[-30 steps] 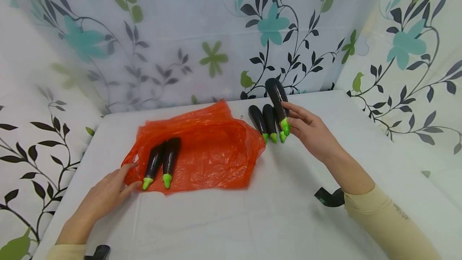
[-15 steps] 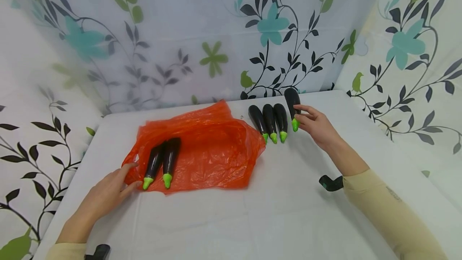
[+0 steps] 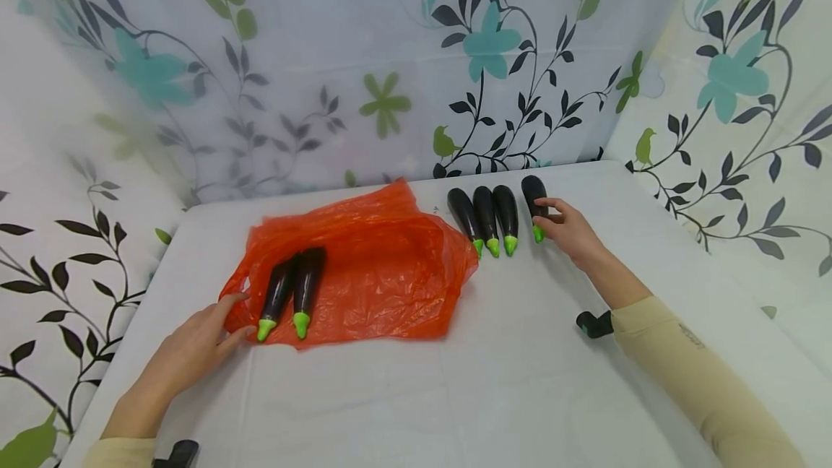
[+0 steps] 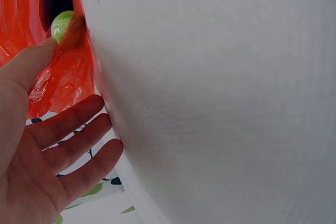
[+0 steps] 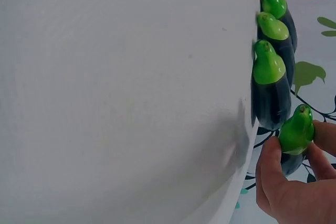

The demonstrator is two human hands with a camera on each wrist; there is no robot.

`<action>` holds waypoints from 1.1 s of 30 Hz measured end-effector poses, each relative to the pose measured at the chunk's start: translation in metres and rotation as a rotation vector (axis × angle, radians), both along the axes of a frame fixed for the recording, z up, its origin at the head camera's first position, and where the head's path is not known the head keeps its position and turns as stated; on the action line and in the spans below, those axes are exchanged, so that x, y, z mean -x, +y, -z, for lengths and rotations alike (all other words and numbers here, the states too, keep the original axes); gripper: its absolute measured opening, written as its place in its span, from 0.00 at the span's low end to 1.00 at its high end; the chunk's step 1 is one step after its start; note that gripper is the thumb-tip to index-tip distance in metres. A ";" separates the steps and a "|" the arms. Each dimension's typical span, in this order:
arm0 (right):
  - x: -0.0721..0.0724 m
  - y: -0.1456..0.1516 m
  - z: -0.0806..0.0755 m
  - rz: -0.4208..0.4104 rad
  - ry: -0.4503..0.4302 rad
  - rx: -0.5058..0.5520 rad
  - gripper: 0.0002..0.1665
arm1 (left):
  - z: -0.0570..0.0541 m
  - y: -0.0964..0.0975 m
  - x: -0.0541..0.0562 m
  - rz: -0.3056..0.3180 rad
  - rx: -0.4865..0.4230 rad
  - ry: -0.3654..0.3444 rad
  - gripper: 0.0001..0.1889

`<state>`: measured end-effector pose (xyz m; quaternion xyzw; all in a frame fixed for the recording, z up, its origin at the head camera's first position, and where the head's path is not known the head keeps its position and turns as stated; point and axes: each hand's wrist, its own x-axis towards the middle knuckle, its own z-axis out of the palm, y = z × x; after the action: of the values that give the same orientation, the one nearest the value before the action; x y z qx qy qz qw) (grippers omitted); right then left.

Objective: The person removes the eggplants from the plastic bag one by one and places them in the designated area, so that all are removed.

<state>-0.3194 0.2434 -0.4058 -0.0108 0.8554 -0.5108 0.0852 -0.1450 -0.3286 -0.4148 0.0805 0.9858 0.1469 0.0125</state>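
My right hand (image 3: 570, 233) holds a dark eggplant (image 3: 534, 191) by its green stem end, with thumb and fingers on either side of it. Just left of it, three more eggplants (image 3: 485, 217) lie side by side in a row at the back of the table. At the left, my left hand (image 3: 188, 349) rests at the edge of an orange plastic bag (image 3: 383, 295), its fingers extended and spread in the left wrist view. Two eggplants (image 3: 308, 284) lie in the bag's mouth, green stems toward me; the left thumb is right by one stem (image 4: 62, 23).
The white-covered table (image 3: 416, 403) carries everything. Its back edge meets a hanging leaf-print cloth (image 3: 292, 56), and similar cloth hangs on both sides. A black wrist device (image 3: 594, 324) sits under the right forearm, another (image 3: 178, 453) by the left.
My right hand has moved right and lowered the eggplant from above the row to a spot at the row's right, at table level. The left hand and bag have stayed put.
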 end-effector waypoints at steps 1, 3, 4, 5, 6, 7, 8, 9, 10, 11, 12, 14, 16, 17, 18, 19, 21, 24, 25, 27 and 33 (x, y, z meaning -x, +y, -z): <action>0.002 0.001 0.001 -0.008 -0.008 -0.017 0.33 | 0.000 0.000 0.000 -0.001 0.000 -0.005 0.32; 0.005 0.001 0.004 -0.022 -0.020 -0.054 0.32 | 0.000 0.000 0.000 -0.003 0.000 -0.010 0.33; 0.007 0.002 0.005 -0.031 -0.023 -0.075 0.32 | -0.001 0.000 0.000 -0.004 0.001 -0.011 0.33; 0.008 0.002 0.006 -0.037 -0.025 -0.092 0.32 | -0.001 0.000 0.000 -0.006 0.000 -0.013 0.33; 0.010 0.001 0.008 -0.041 -0.025 -0.107 0.32 | -0.001 0.000 0.000 -0.007 0.000 -0.014 0.33; 0.011 0.001 0.009 -0.044 -0.025 -0.120 0.31 | -0.001 0.001 0.000 -0.007 0.000 -0.016 0.33; 0.012 0.001 0.010 -0.044 -0.023 -0.134 0.31 | -0.001 0.001 0.000 -0.009 0.002 -0.018 0.33; 0.014 0.000 0.011 -0.044 -0.018 -0.151 0.31 | -0.001 0.001 0.000 -0.010 0.002 -0.021 0.33; 0.015 0.000 0.012 -0.045 -0.011 -0.172 0.31 | -0.001 0.001 0.000 -0.011 0.003 -0.024 0.33; 0.016 0.000 0.013 -0.050 -0.002 -0.195 0.31 | -0.001 0.001 0.000 -0.012 0.003 -0.027 0.33; 0.017 -0.001 0.014 -0.054 0.007 -0.222 0.30 | -0.001 0.001 0.000 -0.012 0.004 -0.029 0.33; 0.019 -0.002 0.015 -0.064 0.026 -0.277 0.30 | -0.002 0.002 0.000 -0.013 0.005 -0.029 0.33; 0.020 -0.003 0.016 -0.075 0.038 -0.325 0.29 | -0.002 0.002 0.000 -0.013 0.005 -0.025 0.33; 0.021 -0.004 0.016 -0.079 0.039 -0.341 0.29 | -0.002 0.002 -0.001 -0.012 0.005 -0.024 0.33; 0.021 -0.004 0.016 -0.079 0.035 -0.352 0.29 | -0.002 0.002 -0.001 -0.010 0.006 -0.021 0.32; 0.021 -0.004 0.016 -0.081 0.032 -0.360 0.29 | -0.002 0.002 -0.001 -0.008 0.006 -0.017 0.32; 0.022 -0.005 0.015 -0.087 0.021 -0.364 0.30 | -0.002 0.002 -0.001 -0.004 0.006 -0.011 0.32; 0.023 -0.006 0.015 -0.110 0.031 -0.379 0.30 | -0.001 0.002 0.000 -0.001 0.006 -0.004 0.33; 0.023 -0.006 0.014 -0.120 0.037 -0.382 0.30 | -0.001 0.002 0.000 -0.002 0.005 -0.005 0.33; 0.024 -0.006 0.014 -0.131 0.052 -0.393 0.30 | 0.000 0.001 0.000 -0.004 0.005 -0.011 0.33; 0.022 -0.004 0.010 -0.124 0.057 -0.379 0.30 | 0.000 0.001 0.001 -0.014 0.007 -0.034 0.34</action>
<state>-0.3412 0.2394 -0.4161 -0.0620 0.9359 -0.3341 0.0926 -0.1464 -0.3271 -0.4150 0.0712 0.9865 0.1449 0.0285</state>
